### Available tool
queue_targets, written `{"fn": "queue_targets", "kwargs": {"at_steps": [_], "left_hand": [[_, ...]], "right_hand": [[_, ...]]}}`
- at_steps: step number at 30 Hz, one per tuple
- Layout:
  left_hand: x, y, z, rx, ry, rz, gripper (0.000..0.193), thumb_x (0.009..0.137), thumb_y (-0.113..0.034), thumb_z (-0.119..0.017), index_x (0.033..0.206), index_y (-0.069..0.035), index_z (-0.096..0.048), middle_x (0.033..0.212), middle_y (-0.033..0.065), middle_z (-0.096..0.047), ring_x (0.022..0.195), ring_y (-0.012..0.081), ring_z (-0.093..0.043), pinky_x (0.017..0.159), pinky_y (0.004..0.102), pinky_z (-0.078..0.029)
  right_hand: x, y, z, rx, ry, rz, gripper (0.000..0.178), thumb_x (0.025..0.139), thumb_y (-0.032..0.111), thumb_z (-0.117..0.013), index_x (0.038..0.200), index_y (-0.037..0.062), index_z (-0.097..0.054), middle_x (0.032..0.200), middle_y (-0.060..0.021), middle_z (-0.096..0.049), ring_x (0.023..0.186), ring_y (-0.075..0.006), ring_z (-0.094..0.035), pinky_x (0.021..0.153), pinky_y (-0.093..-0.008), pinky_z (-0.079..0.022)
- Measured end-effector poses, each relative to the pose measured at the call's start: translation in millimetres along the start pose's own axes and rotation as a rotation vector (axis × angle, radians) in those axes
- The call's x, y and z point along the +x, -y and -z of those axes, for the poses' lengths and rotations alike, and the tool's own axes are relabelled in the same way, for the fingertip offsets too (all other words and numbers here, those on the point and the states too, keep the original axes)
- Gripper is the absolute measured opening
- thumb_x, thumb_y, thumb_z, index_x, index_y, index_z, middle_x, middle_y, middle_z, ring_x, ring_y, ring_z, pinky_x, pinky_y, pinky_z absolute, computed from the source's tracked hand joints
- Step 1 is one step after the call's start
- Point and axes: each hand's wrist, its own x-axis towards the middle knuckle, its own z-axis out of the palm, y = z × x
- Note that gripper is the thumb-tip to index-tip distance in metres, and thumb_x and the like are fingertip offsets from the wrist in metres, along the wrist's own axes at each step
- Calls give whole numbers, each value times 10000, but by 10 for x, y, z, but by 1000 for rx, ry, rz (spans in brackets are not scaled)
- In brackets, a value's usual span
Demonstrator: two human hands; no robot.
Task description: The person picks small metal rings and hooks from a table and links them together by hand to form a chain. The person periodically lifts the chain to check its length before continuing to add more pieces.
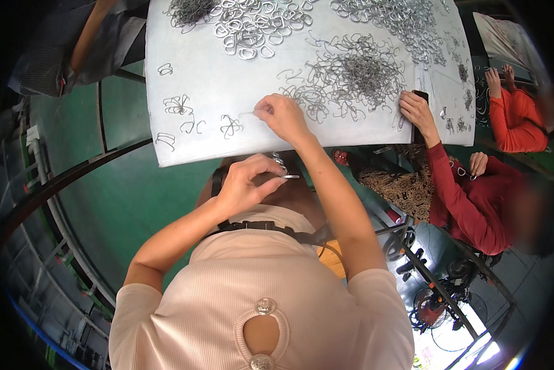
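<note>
My left hand point(247, 180) is closed just off the table's near edge, thumb and forefinger pinching a silver metal ring point(291, 177) seen edge-on. More shiny rings point(279, 160) show beside its fingers. Over the near part of the white table, my right hand point(282, 117) is closed in a pinch; a thin wire piece point(246, 113) sticks out left of its fingertips. Left of that lies a small bunch of bent wire hooks point(230, 126). A large tangled heap of wire hooks point(366, 73) lies to the right, its loose pieces spreading close to my right hand.
Silver rings point(246, 31) lie in a pile at the far side, with more rings point(413, 24) at far right. Small hook bunches point(177, 105) sit at the left. A co-worker in a red sleeve point(440, 166) works at the right; other people sit at far right and far left.
</note>
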Motion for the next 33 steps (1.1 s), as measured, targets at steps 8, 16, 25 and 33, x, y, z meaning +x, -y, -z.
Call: {"fn": "queue_targets", "kwargs": {"at_steps": [8, 16, 25, 33], "left_hand": [[21, 23, -40, -25, -19, -41, 141, 748, -28, -691, 882, -10, -653, 894, 103, -654, 850, 234, -638, 766, 311, -503], [69, 26, -65, -17, -36, -44, 126, 754, -25, -680, 875, -8, -649, 898, 103, -657, 846, 232, -640, 773, 308, -501], [167, 114, -83, -9, -25, -74, 109, 756, -28, -681, 857, -8, -644, 864, 99, -658, 804, 204, -638, 749, 292, -490], [211, 116, -72, 14, -22, -122, 121, 755, -29, -687, 867, -9, -648, 854, 106, -658, 794, 222, -646, 723, 303, -501]], "right_hand": [[348, -682, 933, -318, -418, -268, 130, 784, 211, -670, 862, 109, -686, 907, -89, -647, 839, -278, -625, 731, -402, -486], [417, -647, 1044, -495, -356, -298, 124, 767, 204, -695, 839, 108, -666, 949, -87, -640, 870, -282, -622, 738, -412, -483], [-300, -505, 1062, 212, -405, -294, 126, 759, 99, -699, 847, 15, -667, 807, -100, -681, 710, -185, -642, 655, -307, -505], [-1507, 634, 693, 926, -393, -362, 278, 801, -25, -664, 1040, -56, -526, 872, -128, -632, 772, -175, -651, 676, -271, -547]]}}
